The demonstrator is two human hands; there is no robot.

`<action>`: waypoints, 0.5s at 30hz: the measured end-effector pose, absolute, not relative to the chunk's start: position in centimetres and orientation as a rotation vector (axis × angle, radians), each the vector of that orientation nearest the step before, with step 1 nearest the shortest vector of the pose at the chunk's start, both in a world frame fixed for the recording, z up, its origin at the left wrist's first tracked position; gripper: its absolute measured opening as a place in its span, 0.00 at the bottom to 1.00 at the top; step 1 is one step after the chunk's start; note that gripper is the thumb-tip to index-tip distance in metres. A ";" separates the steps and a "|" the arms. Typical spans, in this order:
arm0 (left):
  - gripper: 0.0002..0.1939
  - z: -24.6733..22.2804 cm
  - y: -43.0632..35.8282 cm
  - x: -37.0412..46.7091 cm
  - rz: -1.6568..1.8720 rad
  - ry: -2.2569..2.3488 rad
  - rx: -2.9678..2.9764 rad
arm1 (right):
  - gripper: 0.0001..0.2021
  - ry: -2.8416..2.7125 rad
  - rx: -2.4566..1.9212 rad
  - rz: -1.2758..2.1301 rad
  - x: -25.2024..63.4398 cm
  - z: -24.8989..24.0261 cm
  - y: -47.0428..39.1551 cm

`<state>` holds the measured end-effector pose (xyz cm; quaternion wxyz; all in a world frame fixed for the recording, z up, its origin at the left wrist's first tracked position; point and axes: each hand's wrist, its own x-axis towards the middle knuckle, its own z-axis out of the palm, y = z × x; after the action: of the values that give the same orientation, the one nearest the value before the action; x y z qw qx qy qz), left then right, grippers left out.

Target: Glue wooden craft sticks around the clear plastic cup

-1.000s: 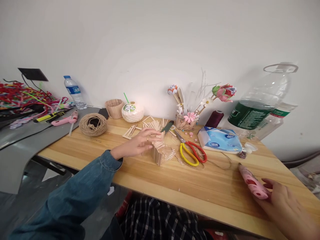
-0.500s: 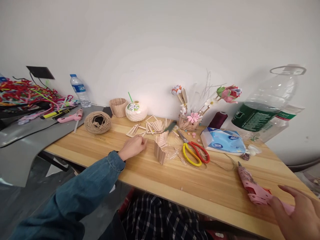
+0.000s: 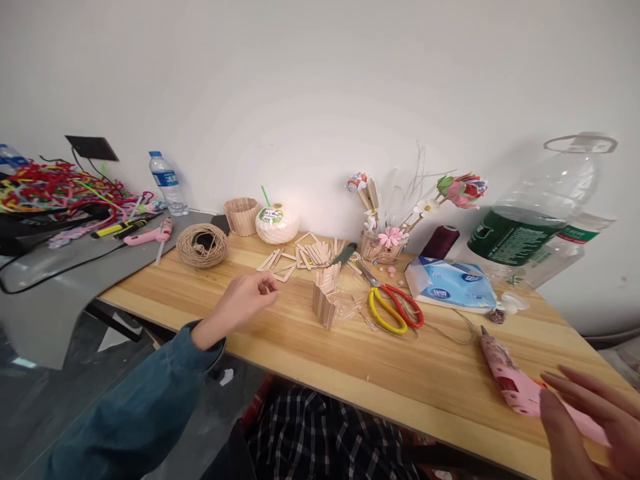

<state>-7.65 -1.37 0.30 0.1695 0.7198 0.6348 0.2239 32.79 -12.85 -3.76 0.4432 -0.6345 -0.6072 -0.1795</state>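
Observation:
My left hand [image 3: 246, 298] hovers over the wooden table with its fingers curled together; whether something small is between them cannot be made out. To its right stands a partly built wall of wooden sticks [image 3: 326, 297] with clear plastic beside it. Loose craft sticks [image 3: 317, 255] lie behind. My right hand [image 3: 590, 417], fingers apart, is at the lower right over the handle of a pink glue gun [image 3: 510, 380], which lies on the table with its nozzle pointing away. Scissors with yellow and red handles [image 3: 395, 308] lie in the middle.
Behind stand a stick cup [image 3: 241, 217], a white coconut [image 3: 277, 224], a flower pot [image 3: 383, 247] and a large bottle [image 3: 520, 227]. A blue tissue pack [image 3: 450, 283] lies at right, a twine coil [image 3: 202, 245] at left. A second glue gun [image 3: 150, 235] rests on a grey mat.
My left hand has moved left and a little back toward me, away from the stick wall. The view has shifted slightly. My right hand stays near the glue gun with its fingers spread.

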 end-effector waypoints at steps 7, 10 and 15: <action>0.03 1.9 -6.7 -0.1 1.138 0.820 2.440 | 0.16 -1.870 -1.139 0.007 20.9 1.0 -11.0; 0.03 1.6 -6.2 1.5 1.266 0.736 2.426 | 0.05 -1.869 -0.987 0.076 18.8 1.7 -10.0; 0.06 1.5 -4.3 0.2 1.327 0.575 2.455 | 0.05 -1.722 -1.038 0.152 19.0 1.3 -8.9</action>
<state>0.22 -4.32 1.52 0.1454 0.8525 0.1997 0.4607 19.00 -8.86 1.34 0.5334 -0.4355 -0.7223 0.0637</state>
